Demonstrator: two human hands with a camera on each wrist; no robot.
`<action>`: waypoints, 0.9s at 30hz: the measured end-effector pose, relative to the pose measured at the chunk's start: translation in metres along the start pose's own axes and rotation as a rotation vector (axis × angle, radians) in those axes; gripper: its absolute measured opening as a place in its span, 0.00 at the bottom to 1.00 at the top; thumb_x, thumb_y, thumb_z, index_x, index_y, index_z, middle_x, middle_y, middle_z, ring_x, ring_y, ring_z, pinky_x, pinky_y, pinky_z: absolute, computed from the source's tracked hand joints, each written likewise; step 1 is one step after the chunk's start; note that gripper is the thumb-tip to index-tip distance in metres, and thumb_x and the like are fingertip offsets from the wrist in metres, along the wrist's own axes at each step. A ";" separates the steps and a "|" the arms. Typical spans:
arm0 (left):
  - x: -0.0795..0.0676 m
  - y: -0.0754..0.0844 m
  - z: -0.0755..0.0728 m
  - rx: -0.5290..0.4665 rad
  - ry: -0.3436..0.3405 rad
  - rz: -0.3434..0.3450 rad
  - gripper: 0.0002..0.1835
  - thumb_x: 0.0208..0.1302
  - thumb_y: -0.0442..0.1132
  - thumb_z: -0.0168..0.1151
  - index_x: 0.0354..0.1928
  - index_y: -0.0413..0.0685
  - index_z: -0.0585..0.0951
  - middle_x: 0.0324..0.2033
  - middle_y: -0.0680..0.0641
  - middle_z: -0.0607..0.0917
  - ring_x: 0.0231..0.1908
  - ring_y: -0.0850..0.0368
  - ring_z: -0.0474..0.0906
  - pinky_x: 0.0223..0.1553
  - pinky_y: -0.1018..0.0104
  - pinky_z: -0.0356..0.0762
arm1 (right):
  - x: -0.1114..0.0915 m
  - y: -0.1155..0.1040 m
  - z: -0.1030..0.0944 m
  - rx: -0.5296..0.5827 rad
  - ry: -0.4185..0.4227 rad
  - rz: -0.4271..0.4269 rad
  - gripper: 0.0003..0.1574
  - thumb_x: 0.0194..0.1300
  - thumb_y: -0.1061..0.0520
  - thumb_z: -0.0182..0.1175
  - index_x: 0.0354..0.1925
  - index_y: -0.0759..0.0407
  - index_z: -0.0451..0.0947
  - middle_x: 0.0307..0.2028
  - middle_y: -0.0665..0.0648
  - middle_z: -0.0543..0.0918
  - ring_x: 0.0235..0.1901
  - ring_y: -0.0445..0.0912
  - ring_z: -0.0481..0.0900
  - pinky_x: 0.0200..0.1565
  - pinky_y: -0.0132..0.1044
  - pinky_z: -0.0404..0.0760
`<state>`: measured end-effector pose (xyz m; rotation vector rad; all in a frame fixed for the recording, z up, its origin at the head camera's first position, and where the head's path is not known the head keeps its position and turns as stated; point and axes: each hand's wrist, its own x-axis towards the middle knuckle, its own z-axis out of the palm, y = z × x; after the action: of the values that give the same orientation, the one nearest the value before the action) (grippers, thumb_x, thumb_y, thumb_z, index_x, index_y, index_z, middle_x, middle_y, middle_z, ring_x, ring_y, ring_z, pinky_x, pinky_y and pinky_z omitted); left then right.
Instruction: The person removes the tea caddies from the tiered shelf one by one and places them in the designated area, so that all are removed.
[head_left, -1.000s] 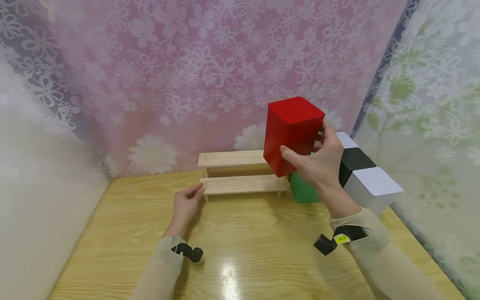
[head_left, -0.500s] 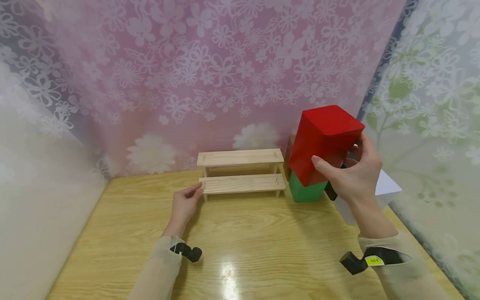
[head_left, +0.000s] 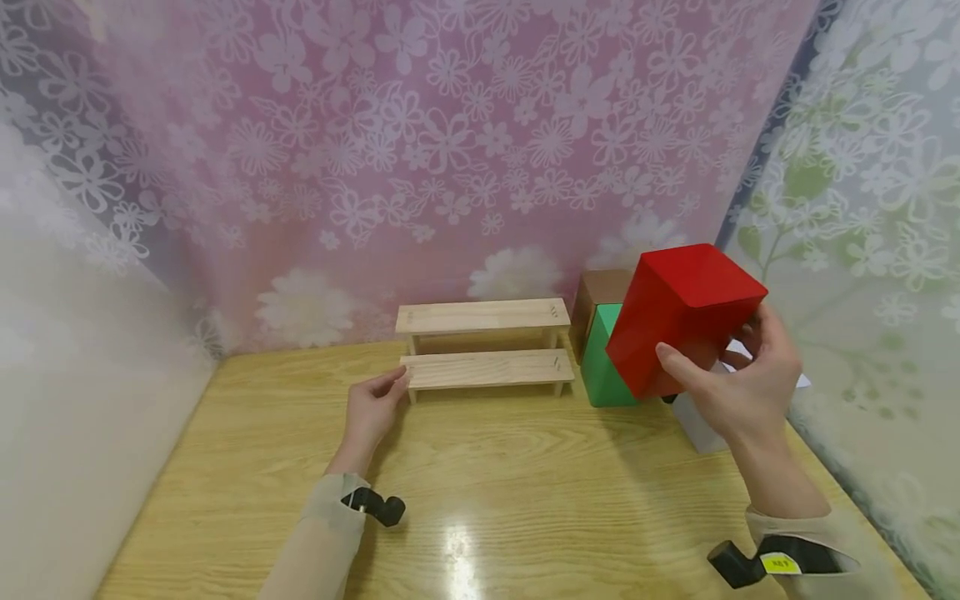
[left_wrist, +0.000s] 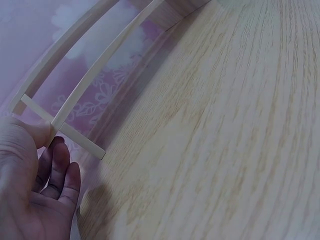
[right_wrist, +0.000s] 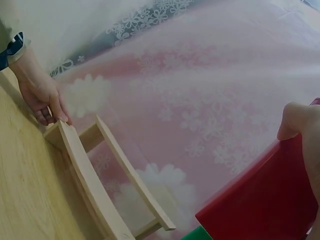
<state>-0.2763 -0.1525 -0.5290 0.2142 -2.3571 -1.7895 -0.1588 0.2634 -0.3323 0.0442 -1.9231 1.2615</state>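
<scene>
My left hand [head_left: 372, 408] pinches the left end of the lower board of a two-tier wooden step rack [head_left: 487, 369]. In the left wrist view the thumb lies against the board's end, with the fingers [left_wrist: 59, 167] curled below it. My right hand [head_left: 750, 396] grips a red box [head_left: 686, 325] by its sides and holds it up, tilted, at the right. Behind and below it stand a green box [head_left: 606, 367] and a brown box [head_left: 606, 286], just right of the rack. A white box [head_left: 702, 427] is largely hidden by the red box and my hand.
Everything stands on a wood-grain table [head_left: 480, 467]. A pink floral curtain [head_left: 420, 167] hangs close behind the rack. Pale sheeting closes in both sides, the right one [head_left: 877, 317] with a leaf and flower print.
My right hand has carried the red box to the right and lower, uncovering the rack's right end and the brown box. My left hand has stayed on the rack.
</scene>
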 end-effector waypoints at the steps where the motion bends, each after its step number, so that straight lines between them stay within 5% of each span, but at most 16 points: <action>1: 0.000 0.000 0.000 -0.001 -0.002 0.004 0.16 0.73 0.46 0.72 0.57 0.49 0.90 0.56 0.44 0.88 0.60 0.47 0.82 0.57 0.53 0.80 | -0.002 0.004 -0.002 0.005 0.005 0.002 0.44 0.49 0.68 0.77 0.66 0.57 0.80 0.50 0.47 0.85 0.43 0.43 0.81 0.38 0.25 0.81; 7: 0.001 0.002 0.001 0.002 -0.004 0.003 0.16 0.73 0.46 0.72 0.57 0.49 0.90 0.56 0.44 0.88 0.60 0.47 0.82 0.56 0.54 0.81 | -0.012 0.031 -0.009 0.025 0.025 0.003 0.50 0.46 0.70 0.80 0.69 0.55 0.79 0.54 0.53 0.85 0.46 0.46 0.84 0.43 0.23 0.82; 17: 0.001 0.003 0.000 0.016 -0.005 0.006 0.17 0.73 0.46 0.71 0.58 0.49 0.90 0.57 0.44 0.88 0.62 0.47 0.80 0.58 0.53 0.80 | -0.034 0.047 -0.014 0.060 0.001 0.005 0.52 0.41 0.73 0.80 0.67 0.59 0.79 0.53 0.57 0.85 0.45 0.48 0.84 0.45 0.25 0.83; 27: -0.002 0.004 -0.001 0.011 -0.005 -0.004 0.16 0.73 0.46 0.71 0.58 0.50 0.90 0.56 0.44 0.88 0.58 0.48 0.83 0.49 0.64 0.82 | -0.069 0.076 -0.009 -0.012 0.029 0.016 0.55 0.39 0.72 0.82 0.68 0.60 0.77 0.53 0.54 0.85 0.48 0.46 0.82 0.46 0.24 0.81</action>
<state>-0.2742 -0.1518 -0.5251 0.2163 -2.3723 -1.7818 -0.1402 0.2822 -0.4320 0.0042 -1.9095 1.2545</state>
